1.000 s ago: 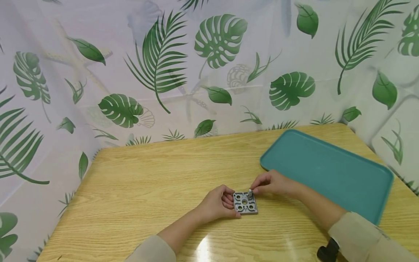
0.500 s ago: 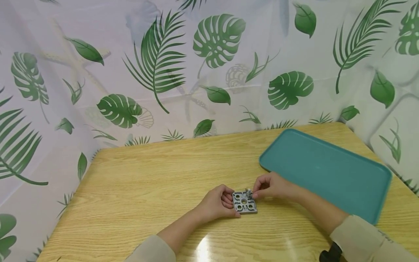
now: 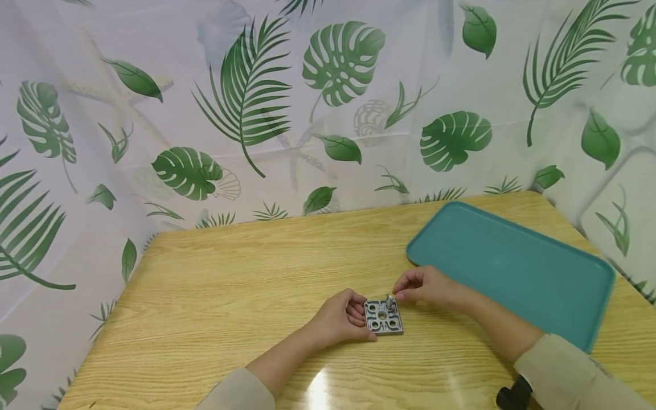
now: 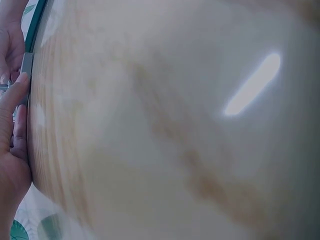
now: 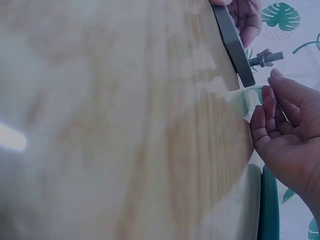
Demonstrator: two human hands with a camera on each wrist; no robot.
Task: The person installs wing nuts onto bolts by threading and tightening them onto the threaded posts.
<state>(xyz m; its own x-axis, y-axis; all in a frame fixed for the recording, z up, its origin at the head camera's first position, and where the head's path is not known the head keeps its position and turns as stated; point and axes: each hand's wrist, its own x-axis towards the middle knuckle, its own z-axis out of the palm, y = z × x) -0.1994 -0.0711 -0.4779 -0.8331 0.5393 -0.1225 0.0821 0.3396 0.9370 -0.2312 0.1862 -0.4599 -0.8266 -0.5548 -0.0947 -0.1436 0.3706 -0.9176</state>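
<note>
A square grey metal plate (image 3: 385, 329) with several round holes lies on the wooden table. My left hand (image 3: 340, 320) grips its left edge, thumb at the near corner and fingers along the side. From the plate's far right hole stands a bolt (image 5: 276, 56), upright, with a wing nut (image 5: 263, 59) threaded on it close to the plate. Beside it is my right hand (image 3: 429, 287), fingers loosely bent; in the right wrist view the fingertips (image 5: 275, 75) are just short of the wing nut with a small gap. The left wrist view shows the plate (image 4: 26, 65) edge-on.
A teal tray (image 3: 512, 267) lies at the right of the table (image 3: 246, 273), behind my right forearm. A leaf-patterned cloth (image 3: 348, 114) hangs along the back and sides. A black object (image 3: 514, 394) is at the right sleeve.
The right fingertips have made small movements around the wing nut and bolt, dipping along their right side and rising again. The left hand and plate have stayed in place.
</note>
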